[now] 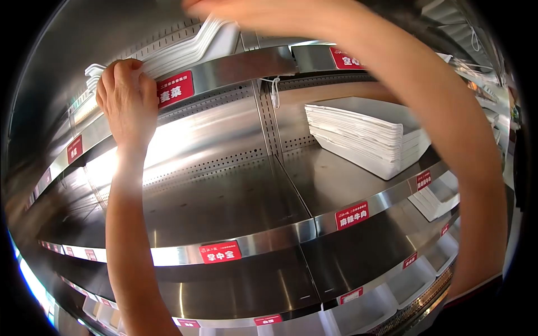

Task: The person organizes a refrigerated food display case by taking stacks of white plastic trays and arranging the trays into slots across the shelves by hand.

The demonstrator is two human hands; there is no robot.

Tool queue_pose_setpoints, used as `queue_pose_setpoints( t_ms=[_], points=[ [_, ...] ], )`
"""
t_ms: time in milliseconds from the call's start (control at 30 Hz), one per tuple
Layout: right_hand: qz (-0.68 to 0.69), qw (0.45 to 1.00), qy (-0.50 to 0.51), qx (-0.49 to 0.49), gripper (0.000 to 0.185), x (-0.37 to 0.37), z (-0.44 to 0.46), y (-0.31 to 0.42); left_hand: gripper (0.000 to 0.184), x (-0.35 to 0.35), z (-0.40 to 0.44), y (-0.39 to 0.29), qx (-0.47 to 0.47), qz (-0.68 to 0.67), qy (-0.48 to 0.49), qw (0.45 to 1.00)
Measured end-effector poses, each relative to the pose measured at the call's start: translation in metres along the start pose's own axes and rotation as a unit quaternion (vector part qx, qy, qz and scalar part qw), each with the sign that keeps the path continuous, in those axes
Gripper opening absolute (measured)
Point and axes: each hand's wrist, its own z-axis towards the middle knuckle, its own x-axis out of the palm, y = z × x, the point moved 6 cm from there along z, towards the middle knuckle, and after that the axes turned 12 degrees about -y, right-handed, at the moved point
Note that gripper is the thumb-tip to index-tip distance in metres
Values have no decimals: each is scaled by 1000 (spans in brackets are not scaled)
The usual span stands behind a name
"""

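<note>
In the head view my left hand [128,92] curls at the white trays' [188,51] left end, my right hand [210,8] by their right; whether either grips, I can't tell. A steel rail [241,70] fronts them; lower right, my arm [434,95] partly hides another stack [356,137].

On the front edge of the top shelf [241,67], one partly covered red label [176,89] shows "麦菜" and another label [344,58] "空心". The middle shelf [288,231] bears a left label [221,252], "草中宝", and a right label [352,215], "麻辣牛肉".
</note>
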Motion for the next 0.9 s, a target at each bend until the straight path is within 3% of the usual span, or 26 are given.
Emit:
queue_pose_setpoints(
  t_ms=[67,133,267,367,433,533,567,667,767,800,867,900],
  points=[
    [26,988,149,35,29,77,26,40,25,0,1,1,8,-8,-16,1000],
    [-132,927,351,24,30,111,30,64,24,-3,0,-2,18,-18,-53,998],
    [72,928,358,68,41,141,39,33,26,-4,0,-1,14,-22,-33,999],
    [143,942,299,62,36,145,47,28,26,-3,0,0,17,-21,-41,999],
    [32,962,268,-35,34,175,69,12,26,-3,0,-2,29,-19,-53,998],
    [-63,970,105,209,27,68,56,11,25,-1,0,0,50,-14,-57,997],
    [-82,992,-23,90,28,50,56,13,25,0,-1,3,51,-14,-47,997],
    [-85,992,-65,69,29,8,35,4,25,9,0,8,20,26,59,998],
    [-97,989,-51,96,38,-11,-13,-37,25,10,1,8,33,33,46,998],
    [-116,990,-58,60,34,-16,-33,-50,25,9,1,7,47,24,23,998],
    [-110,983,-134,61,39,-31,-78,-69,26,12,-3,13,56,27,18,998],
    [-138,977,-125,102,38,-38,-96,-83,26,14,-4,16,61,32,27,997]
  ],
)
